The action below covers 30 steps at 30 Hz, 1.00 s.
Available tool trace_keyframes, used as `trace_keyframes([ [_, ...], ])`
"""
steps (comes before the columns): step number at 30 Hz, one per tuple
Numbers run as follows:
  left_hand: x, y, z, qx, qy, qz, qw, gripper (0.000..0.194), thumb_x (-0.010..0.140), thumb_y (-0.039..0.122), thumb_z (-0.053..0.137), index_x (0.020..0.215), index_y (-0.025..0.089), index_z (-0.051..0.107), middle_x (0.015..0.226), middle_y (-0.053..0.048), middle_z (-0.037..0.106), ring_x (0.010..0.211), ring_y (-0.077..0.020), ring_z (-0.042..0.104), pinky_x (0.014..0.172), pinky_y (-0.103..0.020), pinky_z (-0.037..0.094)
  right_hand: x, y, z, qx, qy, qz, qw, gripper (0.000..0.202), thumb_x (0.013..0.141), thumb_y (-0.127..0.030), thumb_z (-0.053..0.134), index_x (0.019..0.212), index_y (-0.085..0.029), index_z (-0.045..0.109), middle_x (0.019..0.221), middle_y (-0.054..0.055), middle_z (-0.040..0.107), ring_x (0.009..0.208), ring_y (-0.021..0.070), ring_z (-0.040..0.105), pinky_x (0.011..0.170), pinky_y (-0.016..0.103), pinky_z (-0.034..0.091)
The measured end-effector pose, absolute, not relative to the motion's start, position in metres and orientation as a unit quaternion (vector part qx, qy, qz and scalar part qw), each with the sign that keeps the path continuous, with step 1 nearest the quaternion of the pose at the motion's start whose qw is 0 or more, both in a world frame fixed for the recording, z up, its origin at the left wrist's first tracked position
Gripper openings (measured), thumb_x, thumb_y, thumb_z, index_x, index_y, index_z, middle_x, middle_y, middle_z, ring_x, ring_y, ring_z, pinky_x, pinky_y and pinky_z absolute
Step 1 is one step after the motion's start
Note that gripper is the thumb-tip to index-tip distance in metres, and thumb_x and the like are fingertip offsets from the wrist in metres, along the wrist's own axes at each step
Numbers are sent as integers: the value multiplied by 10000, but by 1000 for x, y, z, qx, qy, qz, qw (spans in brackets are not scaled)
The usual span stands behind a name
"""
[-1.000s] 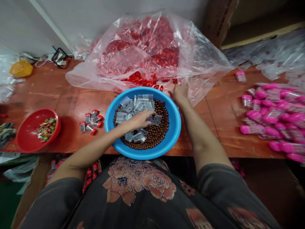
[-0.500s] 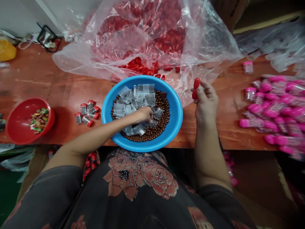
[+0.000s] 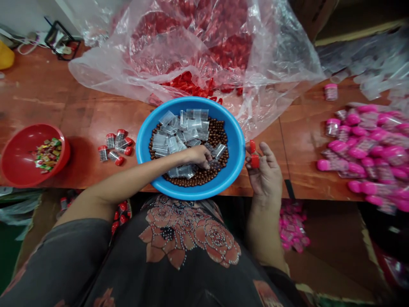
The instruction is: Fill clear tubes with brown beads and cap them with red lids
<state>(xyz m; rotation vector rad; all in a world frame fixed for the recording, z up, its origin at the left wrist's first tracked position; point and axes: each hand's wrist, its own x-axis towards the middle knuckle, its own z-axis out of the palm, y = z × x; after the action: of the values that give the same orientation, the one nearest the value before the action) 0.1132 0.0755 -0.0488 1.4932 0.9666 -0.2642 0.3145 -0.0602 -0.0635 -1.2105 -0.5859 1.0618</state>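
Observation:
A blue basin [image 3: 238, 149] holds brown beads [image 3: 204, 177] and clear plastic tubes [image 3: 161, 143]. My left hand [image 3: 200, 157] reaches into it with the fingers bent down among tubes and beads; what the fingertips grip, if anything, is hidden. Just right of the rim, my right hand [image 3: 265, 166] is turned palm up and holds a red flip cap [image 3: 254, 160] between thumb and fingers, its lid raised. Behind the basin, red caps [image 3: 188, 85] spill from a large clear plastic bag [image 3: 271, 64].
Several filled tubes with red caps [image 3: 119, 144] lie left of the basin. Farther left is a red bowl [image 3: 11, 157] with wrapped candies [image 3: 47, 155]. Pink-capped containers [image 3: 373, 149] are heaped at the right. The wooden table's [image 3: 309, 179] front edge runs close to my body.
My right hand has come down and slightly left toward the basin, turning its palm up, with the red cap still held. My left hand has shifted slightly right within the basin.

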Motion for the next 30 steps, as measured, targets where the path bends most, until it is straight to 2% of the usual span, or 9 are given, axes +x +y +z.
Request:
trace_keyframes([
  [4,114,73,-53,623,419,-101,653,182,582,38,756,712,142,681,605,29,635,630,-132,597,712,-277,503,313,-66,-62,-497,-240,513,658,402,746,-496,768,1113,-349,695,1124,16,715,761,115,644,567,229,542],
  [11,112,73,-49,553,404,-72,725,228,624,3,718,782,138,623,656,41,640,635,-104,619,735,-286,524,310,-72,-54,-480,-255,529,651,335,797,-489,727,1117,-394,694,1073,-3,729,727,105,631,551,219,544],
  [14,108,74,-38,505,389,-36,770,258,622,-11,711,800,137,597,662,50,628,630,-89,612,747,-292,520,306,-73,-46,-484,-257,537,641,306,836,-515,672,1099,-364,710,1066,9,725,738,109,636,551,225,549],
  [16,101,74,-25,490,372,-11,788,277,621,-6,714,819,142,588,681,47,631,648,-86,617,759,-292,516,303,-74,-39,-491,-257,544,630,310,818,-486,700,1091,-339,723,1072,15,720,744,113,638,563,232,561],
  [21,71,63,13,460,314,52,829,331,643,54,735,925,162,600,857,-19,695,791,-128,656,828,-331,514,294,-70,-21,-493,-259,539,632,368,727,-379,803,1086,-327,739,894,-11,718,686,99,621,598,224,579],
  [26,50,51,23,487,330,127,799,410,649,75,728,1037,166,635,1086,-70,698,1026,-178,643,916,-333,492,278,-51,-8,-493,-300,535,617,396,716,-372,803,1104,-351,729,932,-14,718,671,105,623,546,240,559],
  [30,43,46,23,486,333,170,790,453,651,97,727,1091,162,637,1150,-89,684,1079,-205,634,927,-346,501,256,-37,-3,-495,-327,524,611,324,758,-335,770,1080,-344,736,904,-20,719,672,101,618,572,250,546],
])
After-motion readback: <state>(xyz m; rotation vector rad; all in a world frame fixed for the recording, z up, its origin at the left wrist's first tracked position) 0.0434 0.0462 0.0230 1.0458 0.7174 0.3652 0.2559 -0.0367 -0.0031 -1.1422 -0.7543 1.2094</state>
